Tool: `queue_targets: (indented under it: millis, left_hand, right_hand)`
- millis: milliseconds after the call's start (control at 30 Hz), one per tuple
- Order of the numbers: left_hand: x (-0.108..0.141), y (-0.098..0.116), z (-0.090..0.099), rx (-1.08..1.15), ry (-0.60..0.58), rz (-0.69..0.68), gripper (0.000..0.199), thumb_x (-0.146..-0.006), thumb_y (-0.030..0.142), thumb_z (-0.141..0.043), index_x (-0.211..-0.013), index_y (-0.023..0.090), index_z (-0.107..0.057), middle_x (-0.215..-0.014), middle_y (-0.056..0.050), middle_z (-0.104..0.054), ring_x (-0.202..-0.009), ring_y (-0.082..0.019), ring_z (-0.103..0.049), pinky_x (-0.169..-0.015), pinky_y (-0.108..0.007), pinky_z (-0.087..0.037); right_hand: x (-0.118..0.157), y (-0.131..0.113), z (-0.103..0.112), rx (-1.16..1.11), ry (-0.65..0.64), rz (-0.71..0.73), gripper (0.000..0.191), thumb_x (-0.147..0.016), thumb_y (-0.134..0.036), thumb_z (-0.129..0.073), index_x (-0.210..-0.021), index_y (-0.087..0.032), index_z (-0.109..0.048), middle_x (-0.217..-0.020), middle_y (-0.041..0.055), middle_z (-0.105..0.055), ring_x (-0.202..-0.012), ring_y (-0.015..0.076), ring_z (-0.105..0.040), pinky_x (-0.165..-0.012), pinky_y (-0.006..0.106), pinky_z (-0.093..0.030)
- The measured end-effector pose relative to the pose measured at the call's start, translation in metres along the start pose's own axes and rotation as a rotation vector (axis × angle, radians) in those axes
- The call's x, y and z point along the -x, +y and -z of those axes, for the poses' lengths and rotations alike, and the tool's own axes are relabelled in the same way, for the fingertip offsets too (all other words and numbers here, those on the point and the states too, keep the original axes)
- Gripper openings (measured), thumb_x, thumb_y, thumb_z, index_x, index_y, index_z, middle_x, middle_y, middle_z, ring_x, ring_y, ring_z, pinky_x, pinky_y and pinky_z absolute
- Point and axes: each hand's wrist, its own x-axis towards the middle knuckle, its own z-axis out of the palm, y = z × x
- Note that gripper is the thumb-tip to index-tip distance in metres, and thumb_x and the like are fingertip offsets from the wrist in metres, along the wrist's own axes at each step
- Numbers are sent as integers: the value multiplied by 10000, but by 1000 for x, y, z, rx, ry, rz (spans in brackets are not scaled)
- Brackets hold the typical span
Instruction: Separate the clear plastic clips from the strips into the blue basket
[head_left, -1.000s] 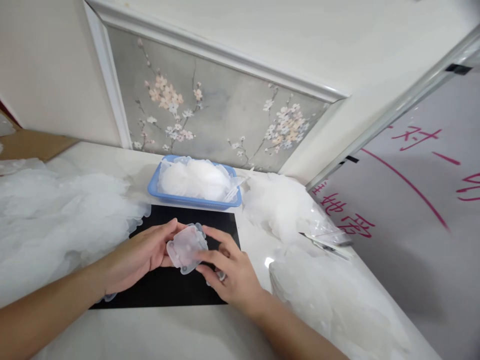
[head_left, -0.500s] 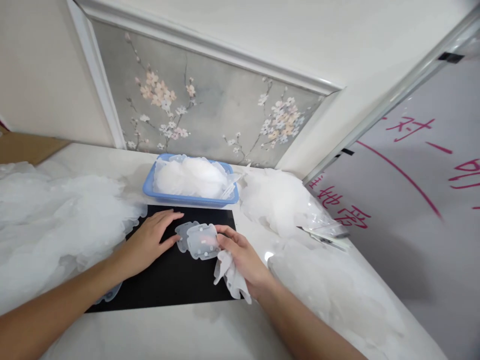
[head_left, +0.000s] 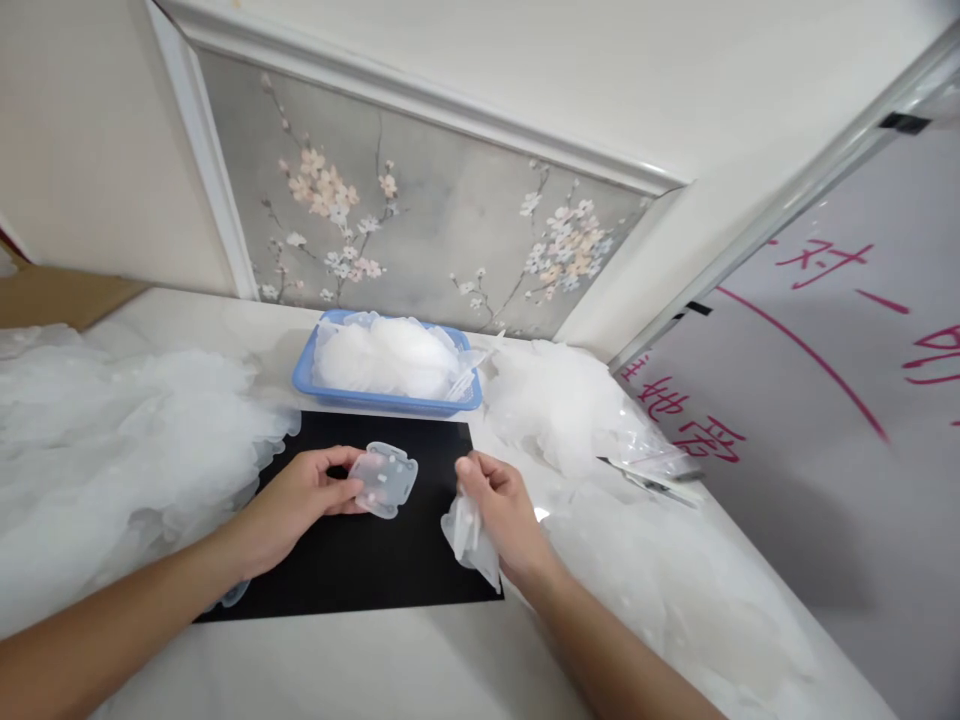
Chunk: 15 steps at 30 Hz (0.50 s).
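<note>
Left hand (head_left: 300, 497) pinched a translucent pad (head_left: 383, 480) by its near edge, fingers closed on it, holding it just above the black mat (head_left: 352, 570). Right hand (head_left: 501, 512) was curled shut around a crumpled white film (head_left: 466, 535) at the mat's right edge, apart from the pad. Behind the mat stood a blue tray (head_left: 307, 375) of white pieces.

Bright, even indoor light, soft shadows only — small glare spot on the white table (head_left: 537, 513) at about 5 o'clock of centre, white piles (head_left: 112, 450) at 9 o'clock nearly blown out, wide-angle bending toward the edges, focus acceptable, no obvious motion blur.
</note>
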Motion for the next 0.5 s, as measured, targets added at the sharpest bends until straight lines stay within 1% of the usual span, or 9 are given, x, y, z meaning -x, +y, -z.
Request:
queue_targets:
  millis: [67, 133, 167, 233, 267, 300, 367, 433, 500]
  left_hand:
    - [4, 4, -4, 136, -49, 59, 273, -816, 301, -682, -1079, 233, -709, -1123, -32, -721, -1062, -234, -679, -975, -356, -536]
    - [7, 7, -7, 213, -73, 70, 293, -811, 249, -686, -1104, 248, -705, -1170, -21, -716, -1120, -229, -659, -970, -321, -539]
    - [8, 9, -8, 239, -78, 72, 312, -805, 222, -684, -1115, 255, -702, -1182, -17, -714, -1131, -227, -655, -958, -308, -545]
    - [10, 11, -9, 270, -87, 69, 354, -792, 185, -677, -1136, 265, -695, -1193, -13, -711, -1122, -220, -660, -930, -290, -555]
    - [11, 12, -9, 277, -93, 64, 370, -786, 177, -674, -1144, 269, -691, -1197, -11, -709, -1115, -217, -662, -922, -286, -557]
    - [12, 12, -9, 280, -100, 58, 381, -780, 174, -673, -1147, 272, -688, -1200, -11, -706, -1115, -216, -662, -917, -283, -558]
    - [14, 14, -10, 277, -117, 46, 389, -768, 180, -677, -1145, 276, -686, -1204, -11, -703, -1127, -218, -654, -918, -286, -557]
    - [15, 15, -13, 264, -129, 35, 391, -756, 190, -674, -1137, 278, -683, -1209, -14, -703, -1134, -225, -649, -925, -303, -554]
    - [15, 16, -15, 223, -144, 22, 419, -744, 202, -659, -1158, 271, -668, -1231, -25, -695, -1141, -235, -647, -956, -334, -540]
  right_hand:
    - [1, -1, 3, 224, 35, 144, 543, -794, -512, -708, -565, -228, -306, -556, -56, -333, -527, 110, -309, -504, 255, -262]
    - [3, -1, 4, 392, 42, 249, 449, -810, -401, -704, -598, -228, -348, -589, -48, -371, -549, 124, -358, -519, 258, -299]
    - [4, 0, 4, 453, 26, 296, 345, -822, -343, -683, -643, -228, -411, -616, -44, -398, -561, 130, -396, -526, 258, -330]
    - [6, 2, 2, 534, -41, 396, 88, -834, -231, -628, -827, -230, -541, -734, -22, -482, -605, 138, -483, -559, 262, -415]
    - [7, 4, 1, 562, -81, 446, 130, -834, -186, -604, -949, -237, -572, -835, -1, -524, -632, 136, -519, -587, 271, -458]
    - [7, 6, 1, 587, -117, 488, 247, -835, -154, -585, -1063, -248, -576, -953, 24, -547, -650, 131, -541, -610, 281, -491]
    - [9, 8, 0, 633, -167, 540, 391, -844, -124, -568, -1203, -277, -559, -1162, 70, -537, -647, 121, -548, -621, 301, -524]
    - [10, 8, -1, 658, -203, 565, 406, -856, -128, -570, -1223, -301, -584, -1269, 92, -521, -651, 130, -546, -614, 323, -526]
    - [11, 5, -3, 599, -229, 543, 272, -879, -171, -581, -1111, -291, -656, -1284, 94, -551, -707, 159, -575, -629, 337, -516]
